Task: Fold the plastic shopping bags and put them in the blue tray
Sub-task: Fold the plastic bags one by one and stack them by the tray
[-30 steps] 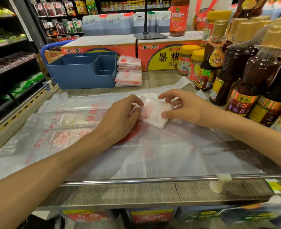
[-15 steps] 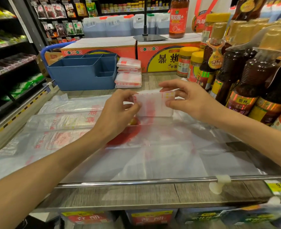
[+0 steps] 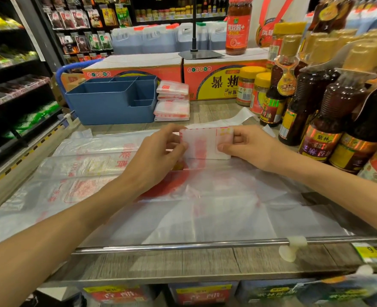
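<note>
Nearest you, flat plastic bags point(image 3: 183, 213) cover the shelf behind the metal rail point(image 3: 183, 244), their left ends cut off; above them your left hand point(image 3: 158, 151) and right hand point(image 3: 247, 147) pinch the folded bag point(image 3: 203, 144) by its ends, fingertips hidden behind it; it stands upright, long axis left-right; beyond it sit folded bags point(image 3: 172, 100) beside the blue tray point(image 3: 112, 107).

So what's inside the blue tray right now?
The blue tray shows only bare dividers; its compartment floors are hidden by the walls. Folded bags sit stacked outside, beside it.
</note>
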